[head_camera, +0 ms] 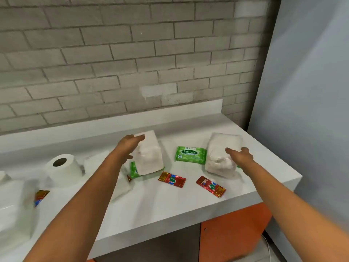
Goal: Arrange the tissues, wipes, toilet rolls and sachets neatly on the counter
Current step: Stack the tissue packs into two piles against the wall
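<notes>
Two-handed reach over the white counter [170, 214], each hand going for a tissue pack; best handled as a pair of flat, gentle grasps rather than pinches. Left hand [130, 143] spread wide and flat, fingers extended over the far left edge of the left tissue pack [149, 157], seemingly touching its top corner but not wrapped round it, so nothing gripped there as yet. Right hand [238, 156] likewise spread and relaxed, resting against or just above the right side of the right tissue pack [221, 154], contact hard to confirm through the blur. Worth noting underneath the left pack: a second green wipes packet [134, 170] peeking out at the near corner, so better to lift straight up than to drag, or both will slide together. Sanicare wipes packet [190, 155] lying between the two tissue packs, just beside the right one. Soft, squashy wrapping by the look of it, probably easy to crumple, so light pressure across the broad faces. Red sachets [171, 179] [210, 186] scattered in front, another sachet [40, 196] far left near the toilet roll [63, 168]; all awaiting lining up once the bulky packs sit square against the back upstand
</notes>
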